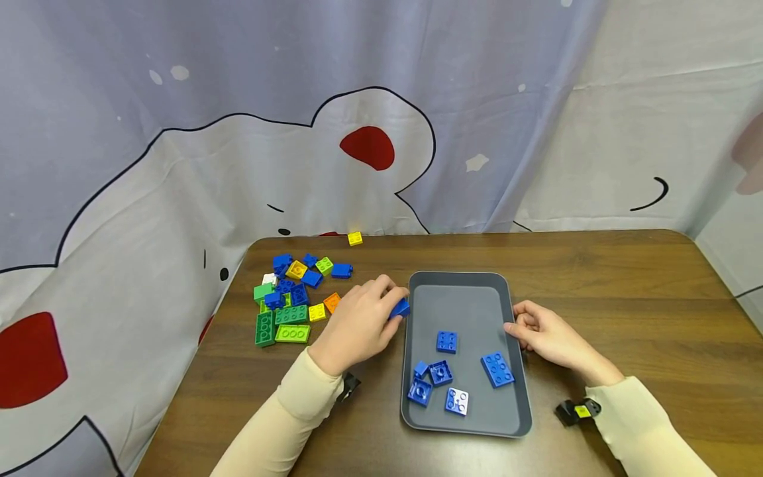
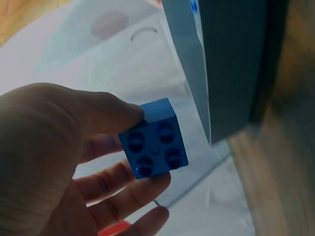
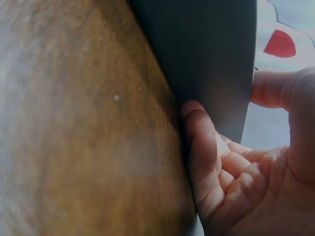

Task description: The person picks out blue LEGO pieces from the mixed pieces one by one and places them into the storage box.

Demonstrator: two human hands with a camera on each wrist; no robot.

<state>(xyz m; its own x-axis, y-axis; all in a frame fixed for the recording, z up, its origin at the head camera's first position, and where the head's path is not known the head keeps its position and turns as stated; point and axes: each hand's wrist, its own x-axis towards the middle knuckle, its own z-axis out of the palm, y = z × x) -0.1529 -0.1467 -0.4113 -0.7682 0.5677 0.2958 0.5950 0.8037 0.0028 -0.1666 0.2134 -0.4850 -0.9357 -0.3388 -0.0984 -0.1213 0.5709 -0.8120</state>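
My left hand [image 1: 360,322] pinches a blue building brick [image 2: 155,142] between thumb and fingers, just outside the left rim of a grey tray [image 1: 456,305]. Four round studs on the brick face the camera in the left wrist view. On the tray's other side, my right hand [image 1: 547,333] grips the right rim, thumb on top and fingers against the outer wall [image 3: 216,59]. Inside the tray lie several blue bricks, among them a large one [image 1: 497,370], a square one [image 1: 446,342] and one with a white top [image 1: 456,401].
Left of the tray is a loose pile of bricks, with a dark green brick [image 1: 291,315], a lime brick [image 1: 293,333], an orange brick [image 1: 332,302] and several blue ones. A yellow brick [image 1: 355,238] sits at the wooden table's [image 1: 596,265] back edge, before a patterned curtain [image 1: 477,119].
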